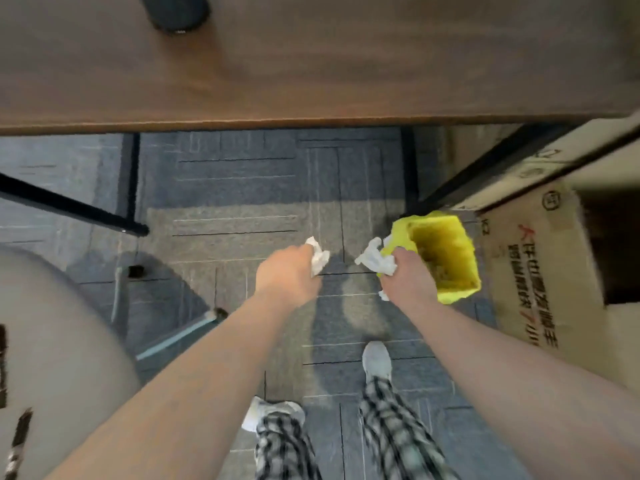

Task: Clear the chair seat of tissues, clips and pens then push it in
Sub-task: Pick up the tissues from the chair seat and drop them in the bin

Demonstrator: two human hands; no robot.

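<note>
Two crumpled tissues are gripped, one in the closed fingers of the left hand, one in the right hand, just beside the yellow bin, so disposal is judged underway and release over its mouth is called for.

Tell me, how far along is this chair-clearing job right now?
Partway. Both hands hold crumpled tissues: the left hand short of the yellow bin, the right hand at its rim. Nothing is dropped in yet. Dark pen-like items still lie on the chair seat, which stands clear of the desk, not pushed in.
</note>
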